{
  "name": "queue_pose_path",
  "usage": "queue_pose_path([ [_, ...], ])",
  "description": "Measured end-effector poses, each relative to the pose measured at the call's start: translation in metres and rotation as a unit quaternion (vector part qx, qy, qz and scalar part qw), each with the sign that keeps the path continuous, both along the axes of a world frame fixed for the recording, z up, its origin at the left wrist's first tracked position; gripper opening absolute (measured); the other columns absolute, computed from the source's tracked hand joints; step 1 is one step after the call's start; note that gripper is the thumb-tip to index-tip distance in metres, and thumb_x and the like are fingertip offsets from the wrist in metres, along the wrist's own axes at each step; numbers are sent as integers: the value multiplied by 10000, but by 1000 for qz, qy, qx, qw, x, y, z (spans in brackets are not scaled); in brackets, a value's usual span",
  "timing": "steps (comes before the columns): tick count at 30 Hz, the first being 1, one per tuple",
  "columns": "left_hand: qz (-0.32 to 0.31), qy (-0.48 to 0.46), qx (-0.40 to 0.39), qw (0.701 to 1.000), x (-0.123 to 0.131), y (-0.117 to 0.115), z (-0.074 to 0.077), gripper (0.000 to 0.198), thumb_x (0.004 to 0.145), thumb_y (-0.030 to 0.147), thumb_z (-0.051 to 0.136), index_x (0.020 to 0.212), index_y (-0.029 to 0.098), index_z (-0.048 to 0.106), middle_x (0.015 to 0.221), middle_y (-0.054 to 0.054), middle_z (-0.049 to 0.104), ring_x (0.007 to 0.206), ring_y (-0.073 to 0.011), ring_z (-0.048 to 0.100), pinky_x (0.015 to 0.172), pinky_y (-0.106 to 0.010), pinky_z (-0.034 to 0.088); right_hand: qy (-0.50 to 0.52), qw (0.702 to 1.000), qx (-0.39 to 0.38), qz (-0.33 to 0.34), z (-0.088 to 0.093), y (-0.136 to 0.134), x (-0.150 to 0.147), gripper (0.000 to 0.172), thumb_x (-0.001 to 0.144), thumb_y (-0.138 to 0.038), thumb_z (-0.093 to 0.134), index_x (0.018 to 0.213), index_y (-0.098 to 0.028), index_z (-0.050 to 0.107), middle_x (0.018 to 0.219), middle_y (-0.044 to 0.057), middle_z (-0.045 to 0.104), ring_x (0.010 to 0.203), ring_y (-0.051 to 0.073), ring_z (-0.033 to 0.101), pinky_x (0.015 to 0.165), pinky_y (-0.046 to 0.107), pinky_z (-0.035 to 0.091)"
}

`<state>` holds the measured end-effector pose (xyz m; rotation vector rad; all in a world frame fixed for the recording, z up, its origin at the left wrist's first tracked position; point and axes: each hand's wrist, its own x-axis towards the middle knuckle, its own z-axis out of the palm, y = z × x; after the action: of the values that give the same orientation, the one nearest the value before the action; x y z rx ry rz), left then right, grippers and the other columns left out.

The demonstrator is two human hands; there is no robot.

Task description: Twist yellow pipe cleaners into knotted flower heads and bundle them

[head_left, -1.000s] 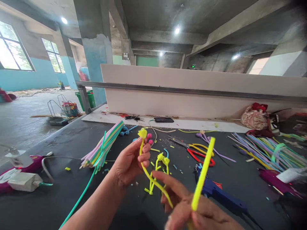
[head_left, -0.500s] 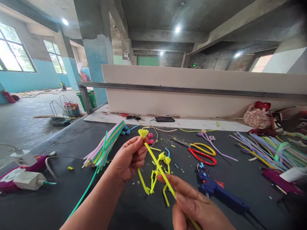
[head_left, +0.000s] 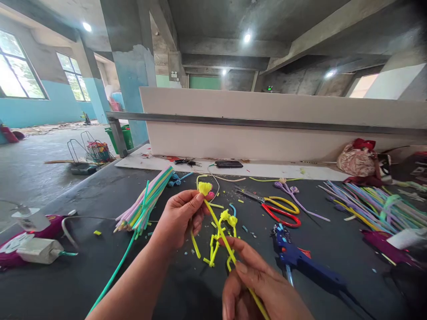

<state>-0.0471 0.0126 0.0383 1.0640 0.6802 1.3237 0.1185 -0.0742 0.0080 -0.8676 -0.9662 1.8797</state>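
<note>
My left hand (head_left: 183, 211) pinches the base of a small yellow flower (head_left: 204, 188) made of pipe cleaner, its fluffy head above the thumb. A straight yellow pipe cleaner (head_left: 217, 226) slants from under that head down to my right hand (head_left: 256, 278), whose thumb and fingers close round it. Whether it is joined to the flower, my fingers hide. Another yellow strand (head_left: 195, 245) hangs below the left hand. On the black table just beyond lie bent yellow pipe-cleaner pieces and finished yellow blooms (head_left: 229, 218). A pink ball-like piece (head_left: 210, 195) is partly covered behind the flower.
Scissors (head_left: 282, 209) with red and yellow handles and a blue glue gun (head_left: 307, 266) lie to the right. Pipe-cleaner bundles lie at left (head_left: 147, 200) and right (head_left: 367, 206). A phone (head_left: 229, 164) rests at the back; a power strip (head_left: 20, 244) with a plug sits at left.
The flower head has shifted slightly right and down, and the pipe cleaner's end now meets its base under my left thumb. My right hand has moved left and a little lower.
</note>
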Motion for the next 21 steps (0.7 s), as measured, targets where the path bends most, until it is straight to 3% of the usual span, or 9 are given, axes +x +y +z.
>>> queue_pose_path([
  [5,-39,76,1,996,11,-5,-4,242,753,378,642,701,149,585,518,50,538,327,-21,356,286,-132,322,25,999,6,19,1,9,2,384,796,-393,623,1093,-220,453,827,31,679,441,80,568,403,175,421],
  [8,-97,139,-3,985,21,-9,-9,280,764,395,620,647,145,574,503,38,555,316,-25,370,296,-143,330,18,999,11,-28,6,14,3,261,795,-406,622,905,-197,512,650,-35,611,307,23,381,304,141,328],
  [11,-108,155,-13,982,27,-11,-12,326,775,417,600,600,145,561,462,48,513,307,-21,334,296,-146,290,-11,997,-1,-79,12,17,7,254,815,-410,598,754,-186,494,524,-74,530,284,-6,233,285,114,185],
  [17,-130,180,-24,975,29,-12,-11,381,794,439,565,558,141,543,371,84,360,322,-17,257,332,-143,204,-67,990,18,-125,14,18,11,259,792,-403,622,723,-185,500,521,-71,528,295,-5,231,294,131,136],
  [21,-131,192,-41,972,31,-14,-8,280,781,405,564,679,145,582,497,47,498,350,-19,308,348,-142,221,-116,984,29,-131,12,20,10,292,763,-452,637,736,-178,540,424,-101,427,299,-2,186,300,135,108],
])
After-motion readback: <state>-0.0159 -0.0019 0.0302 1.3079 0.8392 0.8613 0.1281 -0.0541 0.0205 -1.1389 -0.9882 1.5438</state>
